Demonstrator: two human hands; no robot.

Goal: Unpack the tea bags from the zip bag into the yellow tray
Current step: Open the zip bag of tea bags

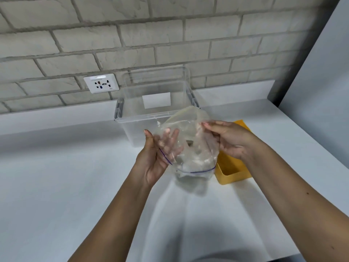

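Left grip [153,159] and right grip [228,140] both clutch the zip bag [188,129] above the table [75,186], just left of the yellow tray [234,174]. Tea bags [194,161] bunched at its low zip edge may spill beside the tray.

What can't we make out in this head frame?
Head view only.
Tea bags: pale blur inside the crumpled zip bag; count unreadable.
Zip seal: open or shut unclear, blurred.
Tray: mostly behind the right hand and bag; contents hidden.
Left hand: fingers behind the plastic, smeared.
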